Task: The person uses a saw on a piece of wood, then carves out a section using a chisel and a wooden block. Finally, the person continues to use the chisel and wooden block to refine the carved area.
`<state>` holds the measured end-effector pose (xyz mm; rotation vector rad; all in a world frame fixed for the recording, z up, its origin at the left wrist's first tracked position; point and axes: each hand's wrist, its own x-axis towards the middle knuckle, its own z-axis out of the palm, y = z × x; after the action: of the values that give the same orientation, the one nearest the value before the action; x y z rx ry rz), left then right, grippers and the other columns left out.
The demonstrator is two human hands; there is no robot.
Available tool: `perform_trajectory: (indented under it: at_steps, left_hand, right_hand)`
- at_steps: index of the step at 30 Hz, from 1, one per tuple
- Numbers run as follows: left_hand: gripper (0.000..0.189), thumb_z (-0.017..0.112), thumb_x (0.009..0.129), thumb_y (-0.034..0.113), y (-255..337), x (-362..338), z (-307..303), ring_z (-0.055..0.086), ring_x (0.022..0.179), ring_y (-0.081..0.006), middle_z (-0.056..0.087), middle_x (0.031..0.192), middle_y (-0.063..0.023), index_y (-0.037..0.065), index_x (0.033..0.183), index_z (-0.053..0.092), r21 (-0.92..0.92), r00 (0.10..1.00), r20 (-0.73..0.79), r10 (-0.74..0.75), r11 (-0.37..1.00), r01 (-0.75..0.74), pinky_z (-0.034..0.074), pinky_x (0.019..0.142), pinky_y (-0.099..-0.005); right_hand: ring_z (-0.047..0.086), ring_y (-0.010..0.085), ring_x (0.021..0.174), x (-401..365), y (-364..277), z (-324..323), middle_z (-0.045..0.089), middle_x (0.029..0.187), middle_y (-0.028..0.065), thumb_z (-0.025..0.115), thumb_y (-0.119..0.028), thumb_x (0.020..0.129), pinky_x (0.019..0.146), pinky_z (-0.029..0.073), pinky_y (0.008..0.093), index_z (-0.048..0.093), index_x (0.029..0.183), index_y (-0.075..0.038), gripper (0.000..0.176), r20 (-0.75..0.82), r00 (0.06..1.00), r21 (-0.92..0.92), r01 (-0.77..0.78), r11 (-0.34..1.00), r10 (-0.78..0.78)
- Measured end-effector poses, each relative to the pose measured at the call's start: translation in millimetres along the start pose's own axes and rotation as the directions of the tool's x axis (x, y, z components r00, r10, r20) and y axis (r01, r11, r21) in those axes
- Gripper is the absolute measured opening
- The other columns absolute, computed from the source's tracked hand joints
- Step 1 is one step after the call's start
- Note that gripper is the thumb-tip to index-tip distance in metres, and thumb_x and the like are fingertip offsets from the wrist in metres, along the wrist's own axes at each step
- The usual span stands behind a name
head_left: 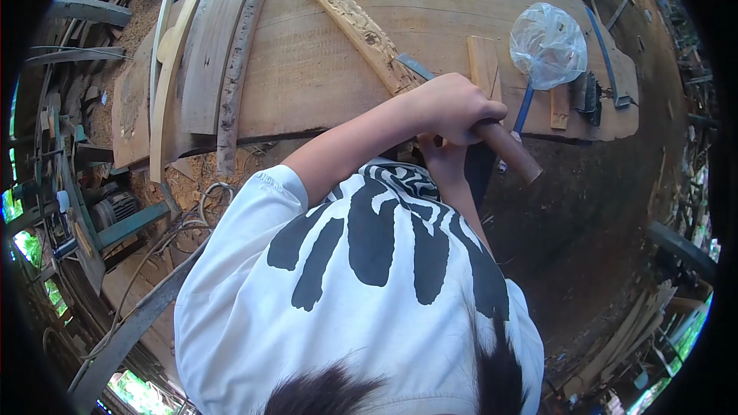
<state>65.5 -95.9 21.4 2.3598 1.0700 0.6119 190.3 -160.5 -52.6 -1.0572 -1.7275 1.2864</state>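
My left hand [455, 107] is closed around the thick wooden handle of a chisel [513, 151]. Its flat metal blade points up and left and lies against a narrow, rough piece of wood [357, 24] with a pitted, gouged face. That piece slants across the wooden slab, and its near end is hidden behind my left forearm and hand. Just below, my right hand [444, 157] is partly covered by the left one. Its fingers look curled in, but what they hold is hidden.
The broad wooden slab [307, 54] carries long boards [219, 38] at its left. A clear plastic bag [547, 44], a blue rod [524, 107], short wood blocks [484, 61] and a dark metal bar [607, 61] are at the right. A motor [115, 207] stands lower left.
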Motion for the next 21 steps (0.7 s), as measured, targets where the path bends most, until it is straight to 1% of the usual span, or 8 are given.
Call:
perform_trajectory:
  at_steps: [4,6,7,9,10,12,16,21]
  left_hand:
    - [0.027,0.071,0.069,0.027,-1,-1,-2,0.066,0.067,-0.0324,0.065,0.070,-0.0100,0.015,0.092,0.061,0.012,0.999,0.013,-0.051,0.999,0.051,0.052,0.060,-0.0437]
    - [0.027,0.071,0.070,0.027,-3,-1,3,0.066,0.067,-0.0324,0.065,0.070,-0.0100,0.015,0.092,0.061,-0.004,0.998,-0.009,-0.060,0.998,0.060,0.052,0.060,-0.0436]
    - [0.026,0.071,0.070,0.027,-4,-2,6,0.066,0.067,-0.0321,0.065,0.069,-0.0098,0.015,0.092,0.061,-0.003,0.999,-0.006,-0.053,0.999,0.053,0.052,0.060,-0.0437]
    - [0.026,0.071,0.070,0.027,-4,-1,9,0.066,0.067,-0.0318,0.065,0.069,-0.0096,0.015,0.092,0.061,-0.001,0.999,-0.005,-0.049,0.999,0.049,0.052,0.059,-0.0437]
    - [0.027,0.072,0.068,0.025,-1,-1,10,0.065,0.065,-0.0317,0.063,0.068,-0.0087,0.015,0.089,0.058,0.000,0.999,-0.015,-0.039,0.999,0.039,0.051,0.057,-0.0436]
    - [0.028,0.073,0.066,0.023,5,-1,15,0.064,0.064,-0.0316,0.061,0.066,-0.0078,0.014,0.086,0.056,0.001,0.999,-0.023,-0.030,1.000,0.030,0.049,0.055,-0.0436]
    - [0.027,0.072,0.068,0.024,9,4,24,0.065,0.063,-0.0314,0.061,0.066,-0.0077,0.014,0.087,0.055,-0.036,0.992,-0.129,-0.003,0.999,-0.001,0.050,0.055,-0.0435]
    - [0.026,0.071,0.071,0.025,-2,10,38,0.065,0.064,-0.0292,0.063,0.070,-0.0067,0.014,0.087,0.055,0.067,0.987,-0.151,-0.055,0.996,0.066,0.051,0.054,-0.0417]
  right_hand:
    - [0.060,0.0265,0.105,10,0,1,0.060,0.111,0.0162,0.074,-0.021,0.081,0.088,0.048,0.0376,0.050,0.122,0.002,0.053,0.135,0.991,-0.189,0.044,0.981,-0.019]
    - [0.060,0.0319,0.107,10,5,5,0.059,0.113,0.0197,0.070,-0.017,0.082,0.089,0.048,0.0402,0.049,0.123,0.002,0.050,0.195,0.976,-0.435,0.178,0.883,-0.100]
    - [0.060,0.0319,0.107,10,8,4,0.059,0.113,0.0197,0.070,-0.017,0.082,0.089,0.048,0.0402,0.049,0.123,0.002,0.050,0.196,0.976,-0.436,0.178,0.882,-0.100]
    - [0.052,0.0341,0.120,9,16,0,0.053,0.127,0.0234,0.064,-0.006,0.083,0.102,0.039,0.0419,0.044,0.132,0.000,0.054,0.213,0.973,-0.365,-0.002,0.931,0.085]
    - [0.052,0.0341,0.120,9,18,0,0.053,0.127,0.0234,0.064,-0.006,0.083,0.102,0.039,0.0419,0.044,0.132,0.000,0.054,0.215,0.973,-0.364,0.000,0.931,0.084]
    - [0.047,0.0320,0.127,8,22,-2,0.048,0.133,0.0220,0.058,-0.003,0.085,0.105,0.037,0.0409,0.040,0.136,-0.002,0.054,0.149,0.989,-0.586,0.102,0.804,-0.017]
    - [0.042,0.0306,0.130,5,42,-20,0.044,0.136,0.0199,0.057,-0.002,0.085,0.107,0.035,0.0404,0.037,0.138,-0.002,0.057,0.169,0.986,-0.630,0.095,0.771,0.016]
    - [0.048,0.0370,0.122,17,49,-25,0.050,0.127,0.0229,0.053,0.003,0.083,0.101,0.040,0.0446,0.042,0.131,0.001,0.049,0.089,0.991,-0.607,0.137,0.783,-0.104]
